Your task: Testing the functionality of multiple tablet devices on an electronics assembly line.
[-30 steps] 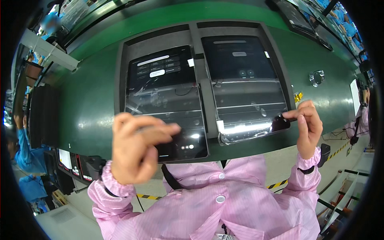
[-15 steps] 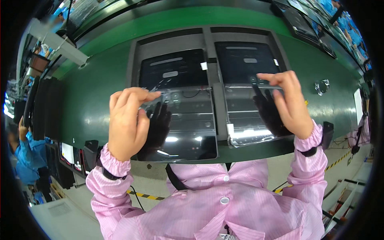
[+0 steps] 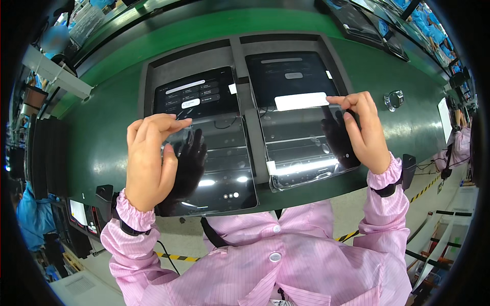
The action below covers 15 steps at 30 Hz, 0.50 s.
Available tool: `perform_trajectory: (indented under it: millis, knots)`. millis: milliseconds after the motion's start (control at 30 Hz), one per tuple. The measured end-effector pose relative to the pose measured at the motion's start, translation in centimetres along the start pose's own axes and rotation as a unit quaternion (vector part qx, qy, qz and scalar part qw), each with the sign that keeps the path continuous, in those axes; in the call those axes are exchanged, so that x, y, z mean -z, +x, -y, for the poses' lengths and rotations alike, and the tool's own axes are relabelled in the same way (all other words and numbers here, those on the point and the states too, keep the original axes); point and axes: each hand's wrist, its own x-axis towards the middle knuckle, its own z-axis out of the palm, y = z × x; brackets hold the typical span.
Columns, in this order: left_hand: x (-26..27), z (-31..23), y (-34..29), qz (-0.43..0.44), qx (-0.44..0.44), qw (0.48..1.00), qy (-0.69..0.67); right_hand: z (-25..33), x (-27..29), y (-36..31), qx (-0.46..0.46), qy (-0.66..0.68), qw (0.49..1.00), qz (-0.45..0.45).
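Observation:
Two dark tablets lie side by side under clear film, their upper ends in a grey two-bay tray (image 3: 236, 56). Over the left edge of the left tablet (image 3: 224, 153) hovers my left hand (image 3: 152, 160), index finger stretched out, thumb apart, nothing held. The left screen shows a panel of light and dark tiles. My right hand (image 3: 368, 133) is over the right tablet (image 3: 293, 132), its index fingertip at the right end of a white box on the screen. It holds nothing and its thumb is spread. Whether either fingertip touches the glass, I cannot tell.
The tray rests on a green work table (image 3: 107, 132). A small round metal object (image 3: 393, 100) sits to the right, with a white sheet (image 3: 445, 120) beyond it. Dark panels (image 3: 48, 158) stand at the left edge. More tablets (image 3: 352, 23) lie at the far right.
Both screens have changed: bright tiles now show on the left, a white box on the right. The whole view has shifted slightly. Both hands remain near the same spots over the tablets.

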Motion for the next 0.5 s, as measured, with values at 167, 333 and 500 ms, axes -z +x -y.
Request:
perform_trajectory:
  millis: [167, 333, 500]
  knots:
    - [-0.5, -0.7, 0.7, 0.013, -0.01, 1.0, -0.019, -0.2, -0.4, -0.4, 0.013, -0.024, 1.0, 0.003]
    - [-1.1, -1.0, 1.5, 0.04, -0.071, 0.997, -0.016, -0.8, 1.1, -1.6, -0.041, 0.046, 0.994, -0.089]
    - [-1.7, -0.8, 1.3, 0.068, -0.102, 0.992, -0.023, -3.4, 3.7, -3.0, -0.084, -0.014, 0.987, -0.137]
